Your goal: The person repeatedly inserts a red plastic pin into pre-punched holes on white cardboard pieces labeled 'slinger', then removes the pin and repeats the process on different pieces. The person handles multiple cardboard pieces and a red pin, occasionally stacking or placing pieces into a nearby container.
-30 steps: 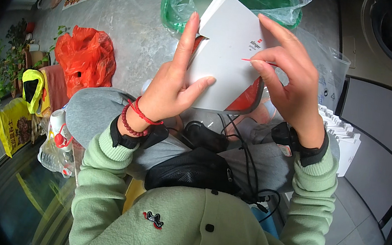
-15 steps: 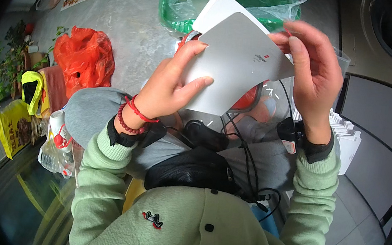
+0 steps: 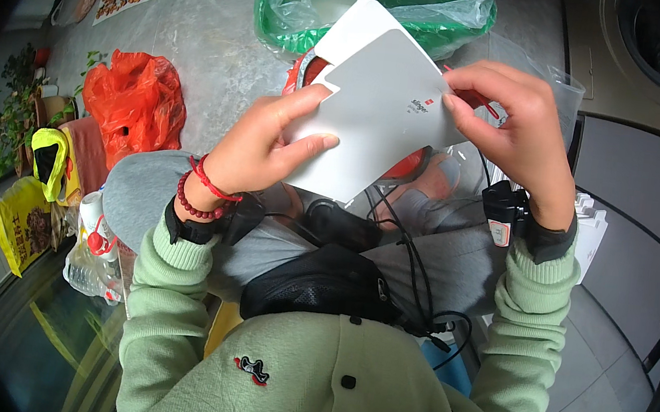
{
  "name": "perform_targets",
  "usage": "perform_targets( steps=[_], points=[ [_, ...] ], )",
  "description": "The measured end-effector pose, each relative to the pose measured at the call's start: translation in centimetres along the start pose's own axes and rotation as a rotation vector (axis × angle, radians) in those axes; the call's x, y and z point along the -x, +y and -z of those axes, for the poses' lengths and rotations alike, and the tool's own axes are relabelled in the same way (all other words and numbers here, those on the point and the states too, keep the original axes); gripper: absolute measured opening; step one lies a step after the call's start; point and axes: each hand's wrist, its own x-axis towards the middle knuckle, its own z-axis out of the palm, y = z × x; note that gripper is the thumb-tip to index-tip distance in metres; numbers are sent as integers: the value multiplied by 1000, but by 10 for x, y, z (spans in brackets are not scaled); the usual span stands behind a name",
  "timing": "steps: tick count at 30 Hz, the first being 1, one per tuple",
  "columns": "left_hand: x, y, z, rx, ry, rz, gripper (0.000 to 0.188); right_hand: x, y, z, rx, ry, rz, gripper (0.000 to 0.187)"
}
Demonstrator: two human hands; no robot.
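Note:
My left hand [image 3: 260, 146] is closed on the left edge of a folded card [image 3: 388, 108], its thumb lying across the grey face. The card is grey in front, with a white panel [image 3: 357, 28] showing behind its upper edge. At the card's right edge, my right hand [image 3: 520, 117] has thumb and forefinger pinched together. A thin red cord [image 3: 491, 109] shows between its fingers; where the cord runs behind the card is hidden. Under the card, a red rounded thing [image 3: 408, 167] with a grey rim is mostly covered.
Beyond the card stands a green basket [image 3: 272, 27] lined with clear plastic. A red plastic bag [image 3: 135, 105] lies on the floor at left. White slotted pieces [image 3: 588, 237] are stacked at right, below a clear container [image 3: 563, 94]. Black cables [image 3: 413, 255] hang over my lap.
My right hand has come down against the card's right edge, and its fingers have drawn closer together. The card and my left hand have shifted slightly left and nearer.

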Motion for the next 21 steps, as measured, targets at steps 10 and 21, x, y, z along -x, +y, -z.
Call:
perform_targets(
  steps=[10, 21],
  points=[
    [-3, 3, 1, -67, 5, -133, 37, 1, 5, -10, 31, 33, -19, 11],
    [-4, 5, 6, -80, -78, -157, 36, -1, 1, -25, -59, 75, -46, 17]
  ],
)
